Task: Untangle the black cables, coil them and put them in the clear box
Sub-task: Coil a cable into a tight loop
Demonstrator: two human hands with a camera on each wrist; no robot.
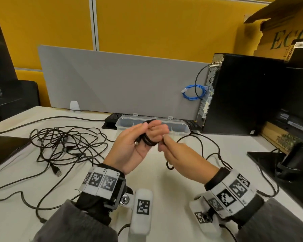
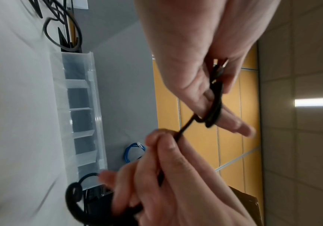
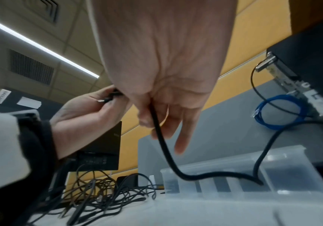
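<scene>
While two hands (image 1: 129,147) wind one black cable (image 1: 148,141), one clear box (image 1: 180,131), one tangle (image 1: 68,144)

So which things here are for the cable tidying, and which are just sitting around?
For the job:
- left hand gripping the coil
- right hand pinching the loose cable
- tangled black cables
- clear box

Just lying about:
- blue cable
- computer tower
- cardboard box
- keyboard

grey sleeves (image 1: 80,222), black cuffs, white wrist bands (image 1: 101,180) bearing black square markers
</scene>
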